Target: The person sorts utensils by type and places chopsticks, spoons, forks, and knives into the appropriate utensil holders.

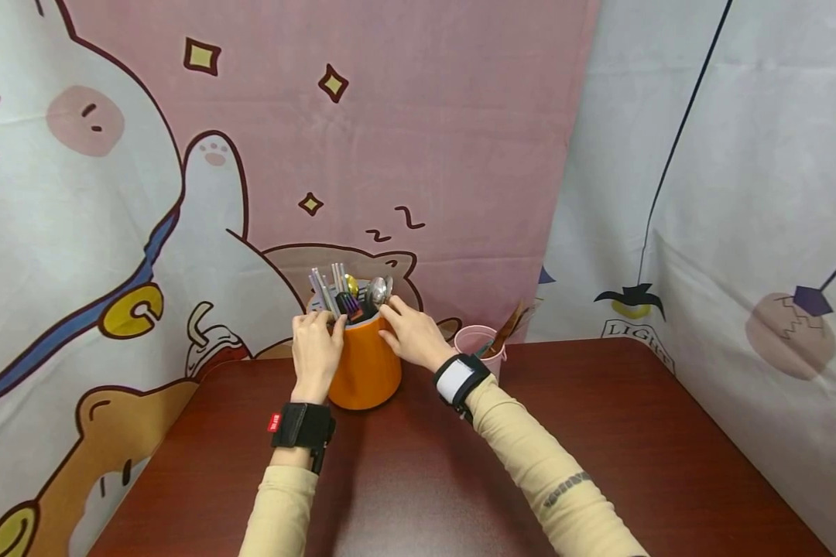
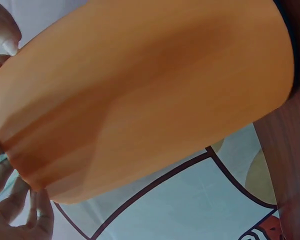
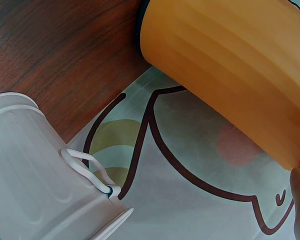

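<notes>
A tall orange cutlery holder point(image 1: 364, 371) stands upright on the table at the back, just left of the middle of the head view. Chopsticks point(image 1: 323, 288), a gold spoon point(image 1: 351, 285) and silver spoons point(image 1: 378, 291) poke out of its top. My left hand point(image 1: 316, 348) grips the left side of its rim, fingertips at the edge in the left wrist view. On the right side of the rim, my right hand point(image 1: 416, 336) holds it with thumb and fingers. The right wrist view shows little of that hand.
A pink pail point(image 1: 475, 340) with brown utensils point(image 1: 507, 329) in it stands right of the holder, behind my right wrist. The dark red-brown table point(image 1: 418, 480) meets a printed cloth backdrop point(image 1: 453, 155) at the back.
</notes>
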The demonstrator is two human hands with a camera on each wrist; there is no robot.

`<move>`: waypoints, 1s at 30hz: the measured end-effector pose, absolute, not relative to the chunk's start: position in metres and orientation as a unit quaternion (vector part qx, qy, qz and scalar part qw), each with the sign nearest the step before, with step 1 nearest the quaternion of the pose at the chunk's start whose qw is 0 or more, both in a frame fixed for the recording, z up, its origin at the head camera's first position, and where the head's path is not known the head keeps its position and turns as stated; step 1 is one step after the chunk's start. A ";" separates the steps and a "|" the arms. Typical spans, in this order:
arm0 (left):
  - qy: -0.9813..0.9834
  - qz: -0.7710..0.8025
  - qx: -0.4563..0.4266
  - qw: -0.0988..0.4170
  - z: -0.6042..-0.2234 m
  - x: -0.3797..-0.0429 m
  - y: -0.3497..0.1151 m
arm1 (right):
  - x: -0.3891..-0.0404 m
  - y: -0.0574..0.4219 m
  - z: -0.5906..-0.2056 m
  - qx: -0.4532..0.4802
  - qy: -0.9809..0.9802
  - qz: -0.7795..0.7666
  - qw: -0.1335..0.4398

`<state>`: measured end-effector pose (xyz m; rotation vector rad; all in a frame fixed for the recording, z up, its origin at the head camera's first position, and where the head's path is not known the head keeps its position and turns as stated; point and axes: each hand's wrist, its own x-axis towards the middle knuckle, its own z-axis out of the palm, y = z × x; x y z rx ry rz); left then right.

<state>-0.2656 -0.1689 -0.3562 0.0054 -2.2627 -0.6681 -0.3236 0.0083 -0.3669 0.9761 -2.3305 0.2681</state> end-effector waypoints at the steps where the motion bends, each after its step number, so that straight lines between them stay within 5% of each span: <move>1: -0.888 -0.261 0.003 0.379 -0.356 -0.265 -0.169 | -0.324 0.008 -0.367 0.367 -0.876 0.101 0.296; 12: -0.878 -0.307 0.021 0.366 -0.361 -0.256 -0.162 | -0.325 0.009 -0.368 0.368 -0.876 0.114 0.290; 19: -0.853 -0.335 -0.015 0.400 -0.366 -0.239 -0.154 | -0.317 0.016 -0.355 0.337 -0.899 0.167 0.225; 30: -0.934 -0.257 -0.062 0.240 -0.363 -0.188 -0.134 | -0.243 0.059 -0.338 0.232 -0.937 0.180 0.192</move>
